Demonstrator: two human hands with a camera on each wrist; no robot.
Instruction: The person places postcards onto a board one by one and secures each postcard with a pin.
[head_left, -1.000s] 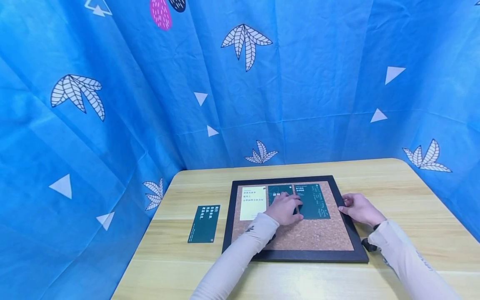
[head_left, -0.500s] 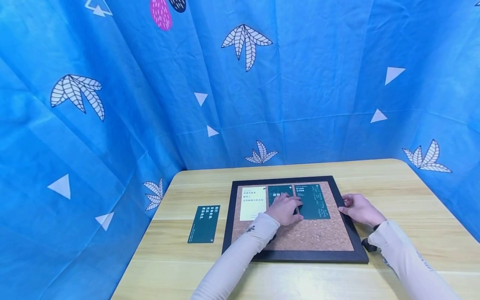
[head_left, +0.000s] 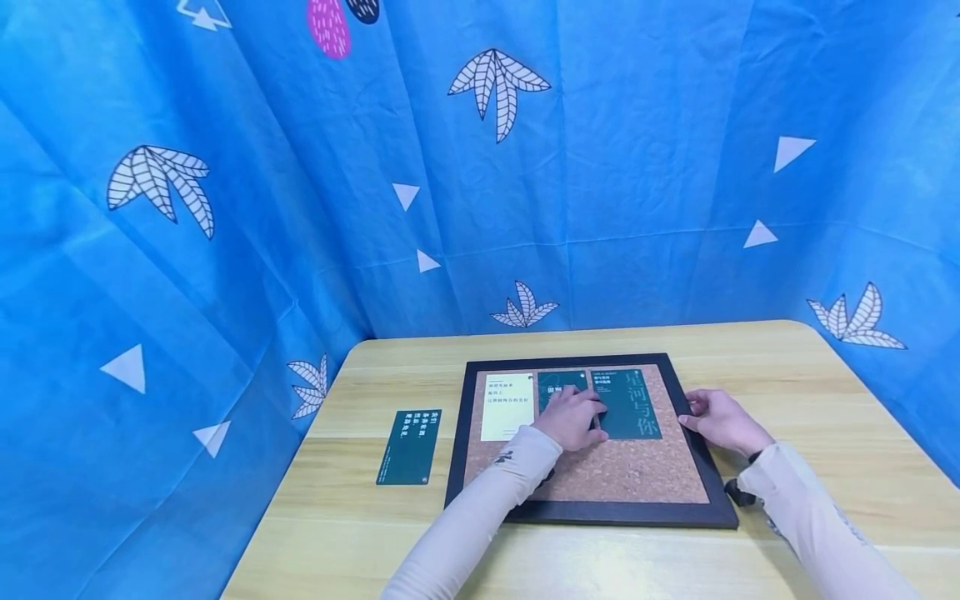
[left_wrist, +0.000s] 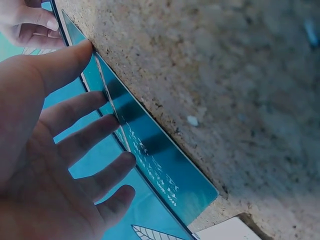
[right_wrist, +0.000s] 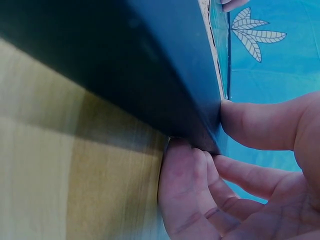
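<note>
A corkboard with a black frame (head_left: 622, 513) lies flat on the table. Three cards stand in a row along its upper part: a pale yellow card (head_left: 508, 408), a dark green card (head_left: 553, 383) in the middle and another green card (head_left: 633, 406) with large characters. My left hand (head_left: 572, 419) rests on the middle card, fingers spread and fairly straight, hiding much of it. In the left wrist view its fingertips (left_wrist: 127, 160) touch the green surface near the seam between the two green cards. My right hand (head_left: 726, 421) pinches the frame's right side, thumb on top and fingers against the outer edge.
Left of the board, a fourth green card (head_left: 408, 448) with white characters lies on the wooden table (head_left: 337, 517). A blue patterned curtain (head_left: 630, 183) hangs behind and at both sides of the table.
The head view has shifted very slightly. Both hands, the board and the cards keep their places.
</note>
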